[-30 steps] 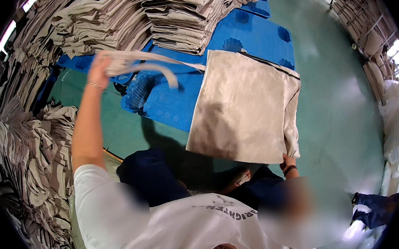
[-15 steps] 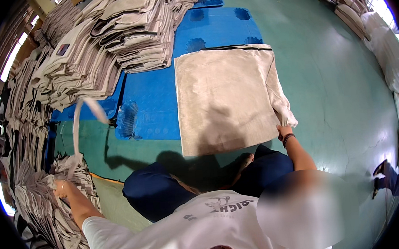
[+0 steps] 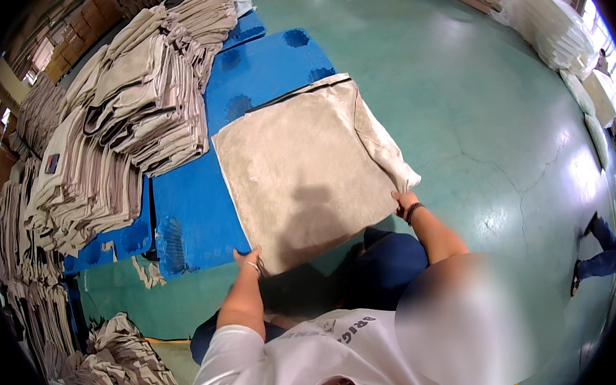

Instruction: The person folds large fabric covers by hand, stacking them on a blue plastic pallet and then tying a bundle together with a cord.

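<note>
A squarish beige fabric cover [image 3: 306, 157] lies flat in front of me, partly on a blue plastic platform [image 3: 189, 207]. A dark band runs along its far edge, and its right side is folded and bunched. My right hand [image 3: 405, 202] is closed on the near right corner of the cover. My left hand [image 3: 248, 257] is beside the near left corner, thumb and fingers apart, the thumb side against the cover's edge. Whether it pinches any cloth is hard to see. A shadow falls across the cover's near half.
Tall stacks of folded beige covers [image 3: 155, 110] stand on the platform at left. A crumpled fabric pile [image 3: 131, 358] is at my lower left. Pale fabric strips [image 3: 149, 273] lie on the green floor [image 3: 450, 99]. Plastic-wrapped bundles [image 3: 552, 29] line the far right; a person's legs [image 3: 604, 248] show at right.
My left hand has come from the fabric pile at left to the cover's near left corner. A pale strip that was in the air is down on the floor. The view has turned right.
</note>
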A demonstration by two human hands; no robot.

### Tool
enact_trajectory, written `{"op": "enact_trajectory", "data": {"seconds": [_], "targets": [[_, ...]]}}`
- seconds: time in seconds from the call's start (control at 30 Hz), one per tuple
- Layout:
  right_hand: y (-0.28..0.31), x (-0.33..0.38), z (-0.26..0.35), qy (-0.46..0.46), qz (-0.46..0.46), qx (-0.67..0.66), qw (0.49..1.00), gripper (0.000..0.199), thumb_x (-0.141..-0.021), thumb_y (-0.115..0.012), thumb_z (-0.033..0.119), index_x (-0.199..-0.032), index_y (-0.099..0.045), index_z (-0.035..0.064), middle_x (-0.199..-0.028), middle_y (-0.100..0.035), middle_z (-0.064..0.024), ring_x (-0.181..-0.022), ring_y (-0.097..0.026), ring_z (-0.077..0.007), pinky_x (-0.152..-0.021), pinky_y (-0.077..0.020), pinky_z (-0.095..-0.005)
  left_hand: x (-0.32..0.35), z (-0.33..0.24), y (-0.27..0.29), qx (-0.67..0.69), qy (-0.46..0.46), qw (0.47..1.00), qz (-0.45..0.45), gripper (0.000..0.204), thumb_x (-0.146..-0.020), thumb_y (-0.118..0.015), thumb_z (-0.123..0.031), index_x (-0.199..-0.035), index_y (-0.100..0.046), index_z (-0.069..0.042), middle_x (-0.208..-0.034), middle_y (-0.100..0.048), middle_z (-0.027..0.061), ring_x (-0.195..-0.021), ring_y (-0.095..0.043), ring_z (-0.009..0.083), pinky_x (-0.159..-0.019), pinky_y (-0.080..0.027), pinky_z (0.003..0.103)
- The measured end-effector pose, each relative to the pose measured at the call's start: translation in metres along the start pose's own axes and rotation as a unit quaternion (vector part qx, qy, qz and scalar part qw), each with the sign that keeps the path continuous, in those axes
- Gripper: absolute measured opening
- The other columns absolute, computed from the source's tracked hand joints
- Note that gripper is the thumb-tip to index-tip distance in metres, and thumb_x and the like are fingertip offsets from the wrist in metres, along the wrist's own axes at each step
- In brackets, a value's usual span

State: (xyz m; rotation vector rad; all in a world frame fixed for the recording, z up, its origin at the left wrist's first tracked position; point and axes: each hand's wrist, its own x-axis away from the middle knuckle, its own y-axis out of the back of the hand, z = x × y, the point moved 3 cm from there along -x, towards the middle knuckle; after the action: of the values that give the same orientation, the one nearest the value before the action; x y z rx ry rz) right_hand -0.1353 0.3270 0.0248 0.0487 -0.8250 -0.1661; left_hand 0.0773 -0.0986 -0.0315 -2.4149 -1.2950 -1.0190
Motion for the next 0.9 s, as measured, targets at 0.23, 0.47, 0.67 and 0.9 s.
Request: {"op": "enact_trajectory", "data": {"seconds": [0.23, 0.47, 0.67, 0.9], "targets": [[-0.025, -0.039, 0.012, -0.064, 0.014, -0.118, 0.991, 0.017, -0.073, -0.057, 0.018, -0.067, -0.044, 0.0086, -0.042, -0.034, -0.0002, -0.032, -0.03, -0.0138, -0.033, -0.0309, -0.0287, 0.022, -0.053, -0.025, -0.155, -0.135, 0.976, 0.077, 0.047, -0.056, -0.061, 0.003, -0.1, -0.043, -0.004, -0.091, -0.053, 0.0113, -0.078, -0.053, 0.0229, -0.067, -0.044, 0.036], [-0.084, 0.052, 0.097, 0.037, 0.15, -0.103, 0.983, 0.019, -0.072, -0.057, 0.018, -0.079, -0.045, 0.0054, -0.044, -0.032, 0.0005, -0.037, -0.033, -0.0118, -0.036, -0.0341, -0.0235, 0.031, -0.244, -0.002, -0.194, -0.283, 0.93, 0.13, 0.03, -0.059, -0.054, 0.007, -0.087, -0.05, -0.002, -0.077, -0.057, 0.0085, -0.068, -0.055, 0.0192, -0.058, -0.046, 0.032], [-0.053, 0.039, -0.015, 0.168, 0.375, 0.374, 0.831, 0.042, -0.077, -0.05, 0.042, -0.082, -0.06, 0.002, -0.069, -0.06, -0.0067, -0.061, -0.055, -0.0156, -0.057, -0.0428, -0.0266, 0.01, -0.225, 0.097, -0.399, -0.331, 0.851, -0.088, 0.038, -0.058, -0.061, -0.003, -0.094, -0.048, 0.0, -0.084, -0.057, 0.0111, -0.07, -0.055, 0.0195, -0.061, -0.045, 0.032], [0.027, -0.005, -0.078, 0.143, 0.159, 0.487, 0.847, 0.035, -0.074, -0.048, 0.038, -0.085, -0.061, 0.0075, -0.084, -0.059, -0.0132, -0.077, -0.056, -0.0244, -0.071, -0.0424, -0.0318, -0.017, -0.104, 0.114, -0.479, -0.163, 0.858, 0.096, 0.023, -0.065, -0.061, -0.015, -0.083, -0.056, -0.001, -0.079, -0.059, 0.008, -0.073, -0.055, 0.0162, -0.067, -0.043, 0.029]]}}
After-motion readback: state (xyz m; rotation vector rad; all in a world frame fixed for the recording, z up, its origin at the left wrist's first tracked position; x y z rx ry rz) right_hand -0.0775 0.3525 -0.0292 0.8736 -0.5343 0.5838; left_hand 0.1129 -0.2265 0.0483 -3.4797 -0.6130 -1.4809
